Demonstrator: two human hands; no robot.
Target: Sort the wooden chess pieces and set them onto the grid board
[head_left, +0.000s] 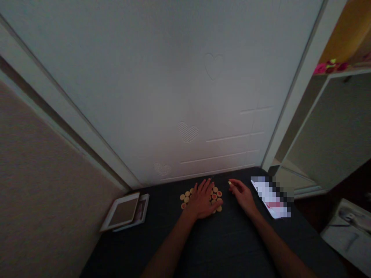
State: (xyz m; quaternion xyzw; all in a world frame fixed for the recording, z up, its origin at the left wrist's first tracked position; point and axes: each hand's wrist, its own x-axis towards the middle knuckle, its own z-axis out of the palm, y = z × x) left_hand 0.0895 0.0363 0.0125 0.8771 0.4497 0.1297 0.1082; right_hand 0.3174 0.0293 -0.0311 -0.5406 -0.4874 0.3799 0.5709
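My left hand [203, 199] lies flat with fingers spread on a cluster of small round tan discs [185, 197] on a dark table [220, 239], covering the middle of the pile. Some discs show red marks. My right hand [242, 195] hovers just right of the pile, fingers curled, pinching a small pale piece at its fingertips, most likely one disc.
A white box with a tan inset [124, 211] sits at the table's left edge. A blurred white sheet [271, 197] lies at the right. A pale wall with embossed hearts [188, 131] rises right behind the table. Shelving stands to the right.
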